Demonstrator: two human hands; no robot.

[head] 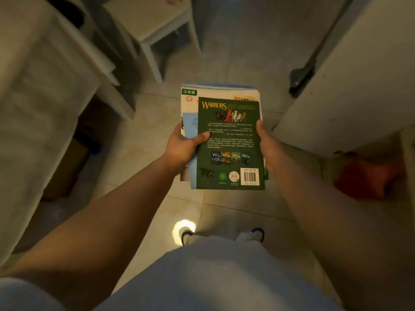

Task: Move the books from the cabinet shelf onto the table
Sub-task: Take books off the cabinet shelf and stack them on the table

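Note:
I hold a stack of books (pixel 229 140) flat in front of me over the tiled floor. The top one is a green paperback with "WARRIORS" printed on its back cover and a barcode at the lower right. Larger white and blue workbooks (pixel 190 102) lie under it. My left hand (pixel 183 145) grips the stack's left edge with the thumb on the green cover. My right hand (pixel 266 142) clasps the right edge, thumb on top. The cabinet shelf is not recognisable in this view.
A white table (pixel 38 90) fills the left side, with cardboard boxes (pixel 67 167) under it. A white stool (pixel 152 25) stands ahead at the top. A white panel (pixel 350 86) rises on the right, a dark broom head (pixel 301 79) beside it and something red (pixel 368 178) below.

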